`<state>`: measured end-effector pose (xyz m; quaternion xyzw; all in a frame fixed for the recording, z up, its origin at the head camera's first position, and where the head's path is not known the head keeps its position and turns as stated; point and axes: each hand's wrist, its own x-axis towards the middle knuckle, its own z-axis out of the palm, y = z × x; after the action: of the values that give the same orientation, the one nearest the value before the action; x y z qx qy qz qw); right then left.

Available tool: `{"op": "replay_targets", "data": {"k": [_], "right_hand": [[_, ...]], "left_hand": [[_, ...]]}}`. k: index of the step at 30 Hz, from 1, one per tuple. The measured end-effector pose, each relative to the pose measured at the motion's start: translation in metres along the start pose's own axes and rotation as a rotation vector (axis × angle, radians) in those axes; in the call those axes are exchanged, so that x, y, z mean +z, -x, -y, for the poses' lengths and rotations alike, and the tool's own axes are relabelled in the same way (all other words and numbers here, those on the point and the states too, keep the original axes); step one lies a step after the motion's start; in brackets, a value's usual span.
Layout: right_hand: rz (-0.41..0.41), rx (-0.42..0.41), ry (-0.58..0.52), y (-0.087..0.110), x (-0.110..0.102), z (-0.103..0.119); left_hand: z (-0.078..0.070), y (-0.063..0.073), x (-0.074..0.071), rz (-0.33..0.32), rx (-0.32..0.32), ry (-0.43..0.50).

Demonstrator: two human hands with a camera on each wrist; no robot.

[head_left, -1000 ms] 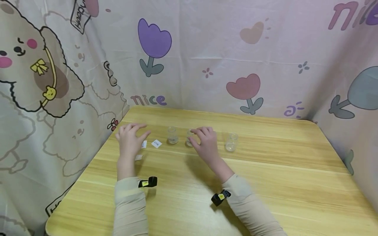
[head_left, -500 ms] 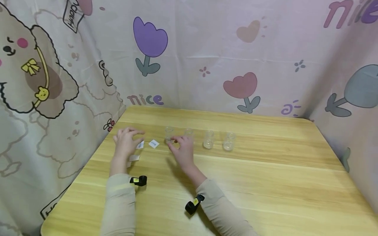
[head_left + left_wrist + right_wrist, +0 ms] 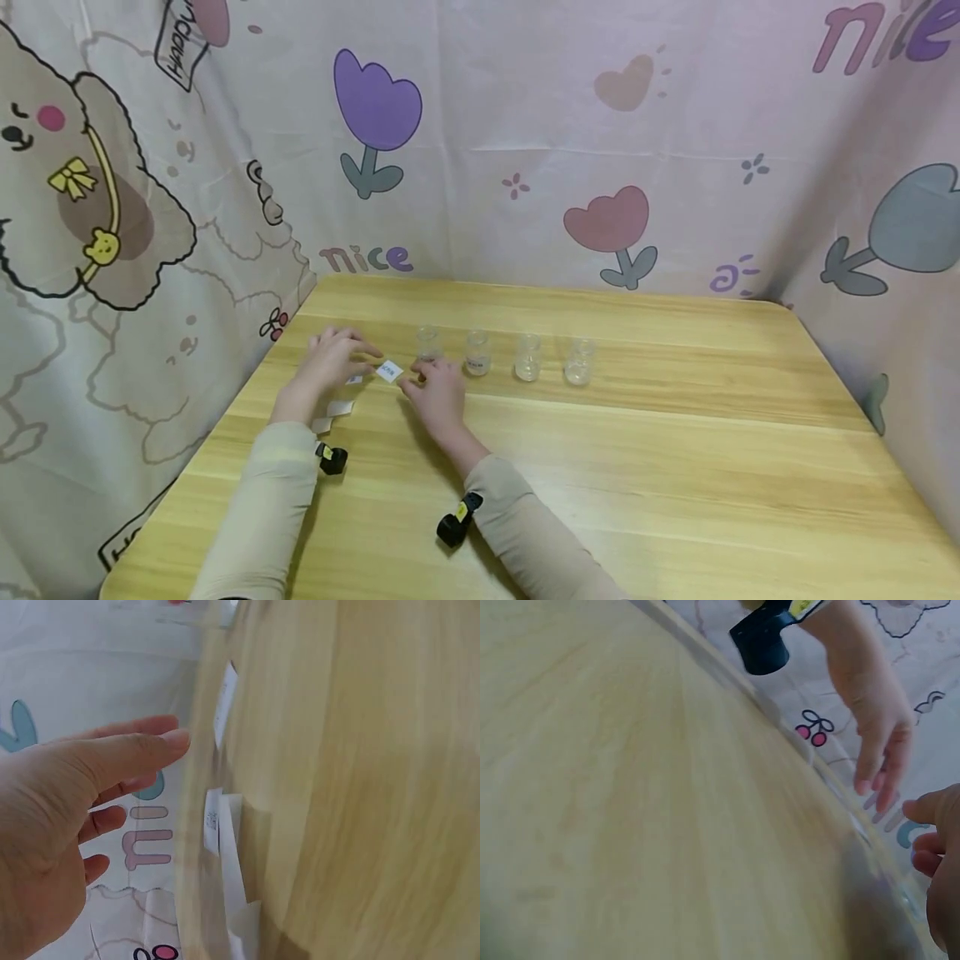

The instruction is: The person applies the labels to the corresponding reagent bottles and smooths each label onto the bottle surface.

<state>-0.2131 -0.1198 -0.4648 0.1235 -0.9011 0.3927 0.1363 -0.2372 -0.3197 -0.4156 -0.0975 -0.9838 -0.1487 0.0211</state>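
A small white printed label (image 3: pixel 389 371) lies on the table between my two hands. My left hand (image 3: pixel 327 367) reaches in from its left, fingers extended and holding nothing, fingertips right at the label's left edge. On the other side my right hand (image 3: pixel 438 398) has its thumb and forefinger apart, close to the label's right corner. Just behind the right hand stands a small clear glass jar (image 3: pixel 427 337), its lower part partly hidden. Another glass jar (image 3: pixel 477 354) beside it carries a printed label. In the left wrist view, the left thumb and fingers hang beside the label (image 3: pixel 225 705).
Two more glass jars, one (image 3: pixel 527 360) and another (image 3: pixel 580 363), continue the row to the right. More paper pieces lie by the left hand, including a printed one (image 3: pixel 212 821) and a blank-looking one (image 3: pixel 340 408). A patterned curtain (image 3: pixel 480 150) hangs behind the wooden table (image 3: pixel 637 483).
My right hand has moved left, from beside the second jar past the first, to the label. My left hand has turned and shifted toward the same label.
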Motion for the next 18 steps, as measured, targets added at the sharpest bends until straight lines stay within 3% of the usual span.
{"op": "replay_targets", "data": {"k": [7, 18], "right_hand": [[0.067, 0.017, 0.143, -0.003, 0.014, 0.004], [0.124, -0.009, 0.320, -0.010, 0.027, 0.012]], "left_hand": [[-0.001, -0.013, 0.001, 0.054, 0.081, -0.057], [-0.001, -0.023, 0.001, 0.112, 0.120, -0.120]]}}
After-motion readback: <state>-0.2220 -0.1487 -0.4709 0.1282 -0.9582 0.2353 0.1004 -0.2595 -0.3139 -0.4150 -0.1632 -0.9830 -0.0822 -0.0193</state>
